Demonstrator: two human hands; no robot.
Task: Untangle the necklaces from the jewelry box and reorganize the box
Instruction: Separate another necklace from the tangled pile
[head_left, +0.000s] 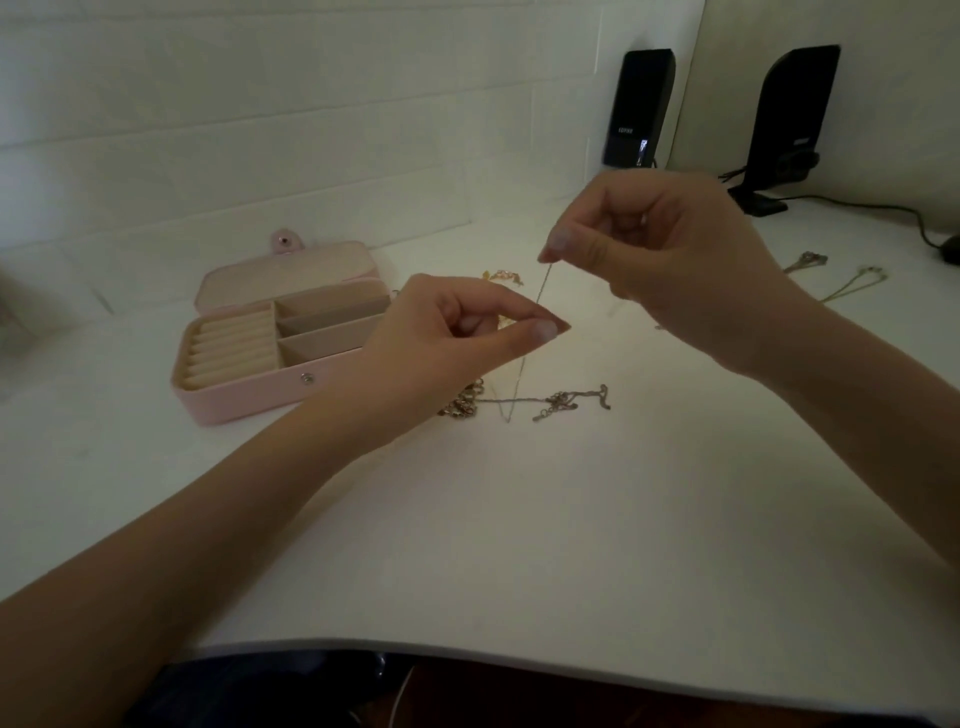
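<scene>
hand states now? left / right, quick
Left hand: closed, pinching the thin chain between thumb and forefinger.
Right hand: closed, pinching the same chain higher up, holding it taut.

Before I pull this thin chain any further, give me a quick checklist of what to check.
1. Both hands pinch the thin silver chain: left hand low, right hand higher. Ok.
2. Chain between the hands runs straight, no knot visible. Ok.
3. Lower end free of the tangled pile of gold and silver chains: cannot tell.
4. Pink rectangular jewelry box open, compartments look empty. Ok.
5. Two loose necklaces lie apart on the white table at far right. Ok.
</scene>
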